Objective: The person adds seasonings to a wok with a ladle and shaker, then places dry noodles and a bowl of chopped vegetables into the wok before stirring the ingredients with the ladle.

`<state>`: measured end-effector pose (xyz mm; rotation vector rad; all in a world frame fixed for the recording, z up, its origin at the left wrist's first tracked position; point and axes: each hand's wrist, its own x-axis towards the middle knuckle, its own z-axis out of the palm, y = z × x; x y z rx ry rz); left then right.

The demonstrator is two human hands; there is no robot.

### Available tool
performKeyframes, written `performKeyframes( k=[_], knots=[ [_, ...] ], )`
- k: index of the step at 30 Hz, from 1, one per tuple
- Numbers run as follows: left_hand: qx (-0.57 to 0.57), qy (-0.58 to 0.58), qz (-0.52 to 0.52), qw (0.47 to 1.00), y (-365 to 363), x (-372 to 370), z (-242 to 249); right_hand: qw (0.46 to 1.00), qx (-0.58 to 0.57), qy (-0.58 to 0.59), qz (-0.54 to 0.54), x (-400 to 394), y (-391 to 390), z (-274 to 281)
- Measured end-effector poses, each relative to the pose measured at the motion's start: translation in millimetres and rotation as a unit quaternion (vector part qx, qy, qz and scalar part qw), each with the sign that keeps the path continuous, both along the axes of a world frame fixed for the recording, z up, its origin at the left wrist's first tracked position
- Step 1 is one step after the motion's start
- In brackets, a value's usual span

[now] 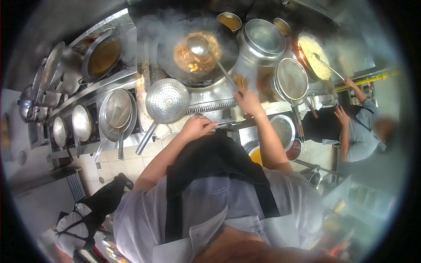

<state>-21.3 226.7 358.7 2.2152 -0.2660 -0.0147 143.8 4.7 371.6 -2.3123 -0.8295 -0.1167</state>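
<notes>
My right hand [248, 103] is closed around the handle of a long metal ladle [198, 45]. The ladle's bowl rests over browned, steaming food [187, 61] in a large dark wok [166, 65]. Just beyond my right hand are the bristles of a bamboo brush [241, 82]. Closer to my body, my left hand [199, 128] is at the front edge of the stove, fingers curled and pressed together; what they grip, if anything, I cannot make out. Left of it lies a perforated metal strainer [167, 101], its handle towards me.
A metal pot [265, 37] and a mesh sieve [292, 79] stand to the right. Farther right, a co-worker [359, 131] works at a wok of yellow food [315, 57]. Pans [82, 122] and a wok of brown liquid [104, 57] are left. Another person [87, 219] stands behind.
</notes>
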Motion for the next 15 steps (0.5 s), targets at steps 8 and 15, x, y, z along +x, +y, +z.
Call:
performKeyframes(
  k=[8,15],
  knots=[
    [-0.010,0.004,-0.007,1.000,-2,-7,2,0.938,-0.038,0.325,-0.112,15,20,8],
    [0.020,0.023,-0.020,0.999,1,-11,-4,0.950,-0.050,0.286,-0.111,2,30,19]
  ],
)
